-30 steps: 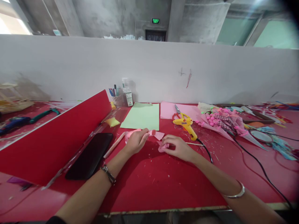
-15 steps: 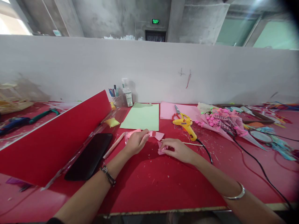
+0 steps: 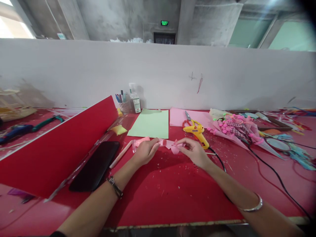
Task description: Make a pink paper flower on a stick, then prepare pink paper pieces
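Note:
Near the middle of the red table, my left hand point(image 3: 147, 151) is closed around a rolled piece of pink paper point(image 3: 163, 143), whose reddish round end faces right. My right hand point(image 3: 195, 152) pinches a small pink paper piece point(image 3: 175, 150) between thumb and fingers. The two pink pieces meet or overlap; whether they are joined I cannot tell. Behind my left hand lies a pink item in clear plastic point(image 3: 141, 142), beside a thin pale stick point(image 3: 120, 154). A yellow hot glue gun point(image 3: 197, 131) rests just beyond my right hand.
Green paper point(image 3: 150, 123) and pink paper point(image 3: 176, 116) lie at the back, with scissors point(image 3: 188, 116) on the pink. A black phone point(image 3: 95, 166) lies left by a red upright board point(image 3: 61, 148). Pink paper cones with pompoms point(image 3: 234, 126) and the gun's black cable point(image 3: 218, 157) occupy the right.
My right hand has lifted and moved away from me, bringing its pink piece up to the paper roll. My left hand has stayed nearly still.

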Demonstrator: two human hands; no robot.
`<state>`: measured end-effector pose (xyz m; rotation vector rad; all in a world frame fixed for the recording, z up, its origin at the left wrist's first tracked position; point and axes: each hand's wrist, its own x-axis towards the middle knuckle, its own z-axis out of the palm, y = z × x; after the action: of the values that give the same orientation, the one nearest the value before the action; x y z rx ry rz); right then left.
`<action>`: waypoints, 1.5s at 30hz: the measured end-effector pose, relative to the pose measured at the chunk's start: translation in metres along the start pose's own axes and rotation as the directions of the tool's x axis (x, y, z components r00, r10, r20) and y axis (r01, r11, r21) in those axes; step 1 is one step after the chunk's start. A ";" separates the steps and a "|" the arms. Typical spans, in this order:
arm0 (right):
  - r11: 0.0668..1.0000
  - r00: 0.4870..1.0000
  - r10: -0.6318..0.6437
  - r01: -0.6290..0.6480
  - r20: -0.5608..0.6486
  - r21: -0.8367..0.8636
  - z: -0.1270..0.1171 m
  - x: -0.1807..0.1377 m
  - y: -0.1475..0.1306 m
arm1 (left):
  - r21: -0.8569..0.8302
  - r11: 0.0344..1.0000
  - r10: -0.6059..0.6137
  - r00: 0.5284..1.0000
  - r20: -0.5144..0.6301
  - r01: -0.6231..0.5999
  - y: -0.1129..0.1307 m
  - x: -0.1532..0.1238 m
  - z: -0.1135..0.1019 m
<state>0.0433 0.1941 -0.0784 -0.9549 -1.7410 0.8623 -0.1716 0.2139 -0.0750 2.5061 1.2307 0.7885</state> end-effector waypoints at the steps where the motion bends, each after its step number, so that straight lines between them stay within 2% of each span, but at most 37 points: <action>1: 0.999 0.998 0.008 -0.005 -0.059 0.047 0.000 0.001 0.001 | -0.003 1.000 0.004 1.000 0.012 -0.004 0.001 0.000 0.001; 6: 0.982 0.966 0.043 0.006 -0.254 0.189 0.004 0.001 -0.001 | -0.017 1.000 0.021 0.998 0.058 -0.020 0.011 0.000 0.006; 9: 0.988 0.945 -0.001 0.052 -0.328 0.148 0.006 0.000 -0.006 | -0.031 0.999 0.014 0.997 0.075 -0.011 0.019 0.000 0.010; 12: 0.990 0.936 -0.047 0.089 -0.349 0.107 0.008 -0.003 -0.012 | -0.067 0.998 0.003 0.996 0.087 0.003 0.025 0.000 0.012; 26: 0.990 0.972 -0.067 0.094 -0.227 0.107 0.013 -0.007 -0.014 | -0.188 0.982 0.005 0.996 0.094 0.013 0.028 0.000 0.012; 32: 0.991 0.977 -0.056 0.080 -0.204 0.109 0.012 -0.009 -0.011 | -0.239 0.971 -0.002 0.998 0.060 0.017 0.025 -0.002 0.016; 38: 0.995 0.985 -0.085 0.092 -0.151 0.040 0.010 -0.011 -0.014 | -0.276 0.961 -0.017 0.999 0.035 0.026 0.025 -0.002 0.017; 45: 0.975 0.974 -0.174 0.151 -0.144 -0.160 0.007 -0.009 -0.019 | -0.248 0.969 0.015 0.998 0.061 0.000 0.023 -0.002 0.018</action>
<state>0.0352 0.1765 -0.0681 -0.9352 -1.7372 0.5430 -0.1476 0.1989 -0.0806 2.3159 1.0326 0.8054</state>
